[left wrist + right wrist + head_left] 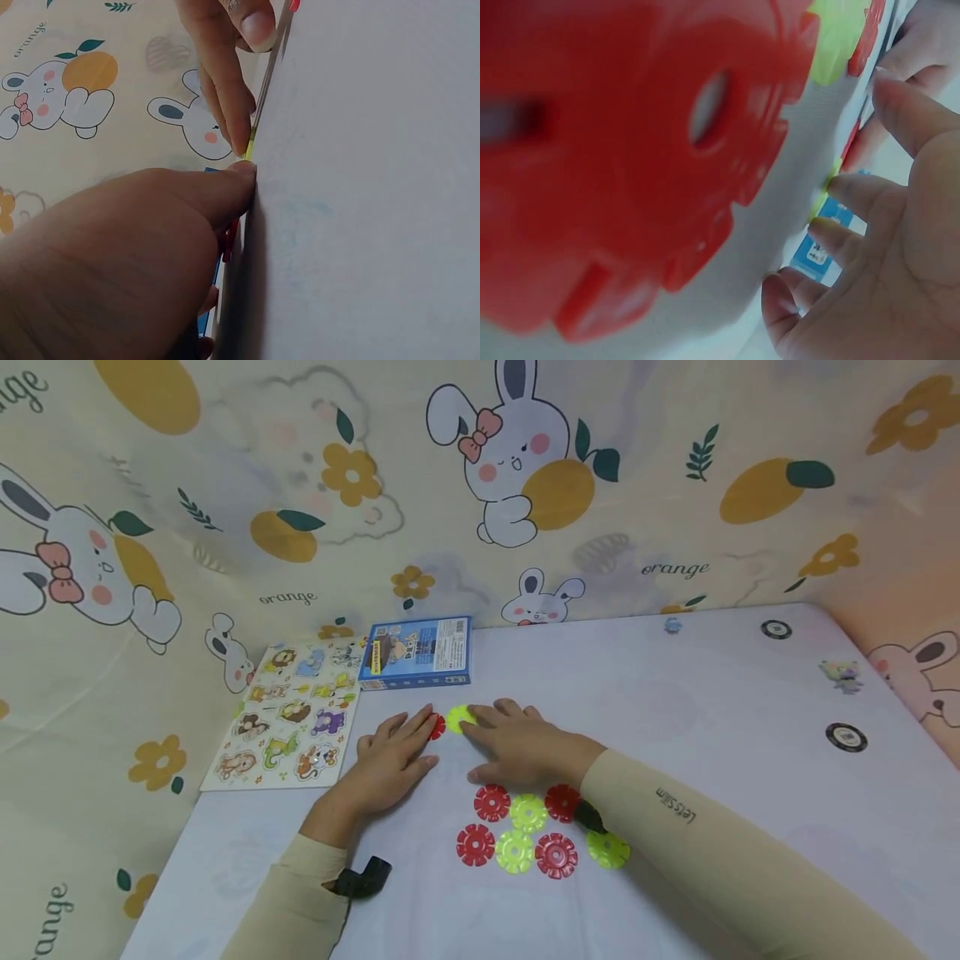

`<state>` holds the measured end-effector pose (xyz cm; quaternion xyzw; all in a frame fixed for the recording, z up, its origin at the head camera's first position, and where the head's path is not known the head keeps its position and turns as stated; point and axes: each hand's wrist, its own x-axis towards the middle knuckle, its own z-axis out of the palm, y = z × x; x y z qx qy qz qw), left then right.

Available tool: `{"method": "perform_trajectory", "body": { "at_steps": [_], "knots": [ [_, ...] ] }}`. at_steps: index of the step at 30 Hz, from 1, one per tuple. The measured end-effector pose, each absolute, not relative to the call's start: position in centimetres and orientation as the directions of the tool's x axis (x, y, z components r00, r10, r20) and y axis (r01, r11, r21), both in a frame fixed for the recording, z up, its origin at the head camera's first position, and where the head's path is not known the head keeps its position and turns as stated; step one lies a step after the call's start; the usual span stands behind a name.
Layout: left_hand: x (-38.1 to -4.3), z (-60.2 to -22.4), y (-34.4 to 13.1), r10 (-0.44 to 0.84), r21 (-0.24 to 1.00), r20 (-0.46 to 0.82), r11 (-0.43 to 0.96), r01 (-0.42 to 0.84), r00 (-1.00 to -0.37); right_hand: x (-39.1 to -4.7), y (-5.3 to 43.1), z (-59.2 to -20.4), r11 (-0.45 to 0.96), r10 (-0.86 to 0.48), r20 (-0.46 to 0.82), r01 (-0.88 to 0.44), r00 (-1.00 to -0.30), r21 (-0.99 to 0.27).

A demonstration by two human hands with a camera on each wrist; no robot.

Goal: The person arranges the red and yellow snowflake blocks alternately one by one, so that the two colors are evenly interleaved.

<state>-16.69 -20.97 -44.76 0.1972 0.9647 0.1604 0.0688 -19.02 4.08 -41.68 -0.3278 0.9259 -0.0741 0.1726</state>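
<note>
In the head view my left hand [384, 770] rests on the table with its fingers extended, fingertips on a red notched plastic disc [438, 727]. Right beside that disc lies a yellow-green notched disc [458, 718], touched by the spread fingertips of my right hand [517, 745]. Both hands hide part of their discs. Nearer me sits a group of similar discs in two rows, among them a red one [476, 845] and a yellow-green one [515, 852]. My right wrist partly covers this group. Close to the right wrist camera, a red disc [645, 172] looms large.
Behind the left hand are a blue box [416, 652] and a board of animal stickers [292, 718]. Toward the right lie two black-and-white round tokens [846, 737], a small figure [842, 677] and a small blue piece [672, 625]. A printed cloth wall [465, 585] borders the table.
</note>
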Motion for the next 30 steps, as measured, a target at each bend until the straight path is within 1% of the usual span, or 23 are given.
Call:
{"method": "perform_trajectory", "body": {
  "at_steps": [4, 6, 9, 11, 14, 18, 21, 23, 25, 27, 30],
  "knots": [
    [-16.7, -44.8, -21.0, 0.399, 0.353, -0.067, 0.867, 0.352, -0.915, -19.0, 4.2, -41.6, 0.772, -0.634, -0.268, -0.575, -0.725, -0.270],
    [-16.6, -44.9, -21.0, 0.393, 0.368, -0.058, 0.863, 0.347, -0.918, -19.0, 4.4, -41.7, 0.763, -0.644, -0.243, -0.581, -0.726, -0.284],
    [-16.6, -45.1, -20.8, 0.392, 0.388, -0.033, 0.852, 0.350, -0.919, -19.1, 5.1, -41.3, 0.756, -0.639, -0.203, -0.556, -0.742, -0.346],
    [-16.4, -45.1, -20.3, 0.405, 0.385, -0.012, 0.846, 0.370, -0.914, -19.2, 5.9, -40.9, 0.740, -0.634, -0.170, -0.529, -0.754, -0.415],
    [-16.0, -45.0, -19.4, 0.436, 0.367, -0.002, 0.838, 0.405, -0.900, -18.9, 7.8, -40.4, 0.695, -0.612, -0.146, -0.441, -0.777, -0.568],
    [-15.4, -44.9, -18.1, 0.463, 0.361, -0.038, 0.833, 0.420, -0.886, -17.5, 10.9, -40.1, 0.574, -0.589, -0.091, -0.336, -0.803, -0.747],
    [-15.3, -45.0, -17.7, 0.466, 0.354, -0.069, 0.838, 0.415, -0.882, -16.3, 13.2, -40.1, 0.477, -0.578, -0.043, -0.295, -0.815, -0.828],
    [-15.3, -45.1, -17.8, 0.466, 0.335, -0.086, 0.846, 0.415, -0.881, -15.5, 14.5, -40.3, 0.431, -0.570, -0.023, -0.275, -0.821, -0.859],
    [-15.4, -45.1, -18.0, 0.471, 0.321, -0.090, 0.848, 0.422, -0.877, -14.9, 15.6, -40.9, 0.419, -0.559, -0.026, -0.256, -0.829, -0.871],
    [-15.6, -45.2, -18.3, 0.483, 0.311, -0.087, 0.844, 0.436, -0.871, -14.4, 16.4, -41.6, 0.438, -0.545, -0.052, -0.231, -0.837, -0.868],
    [-16.1, -45.2, -18.7, 0.503, 0.336, -0.070, 0.825, 0.454, -0.862, -13.8, 17.1, -42.6, 0.505, -0.512, -0.119, -0.186, -0.851, -0.843]
  ]
}}
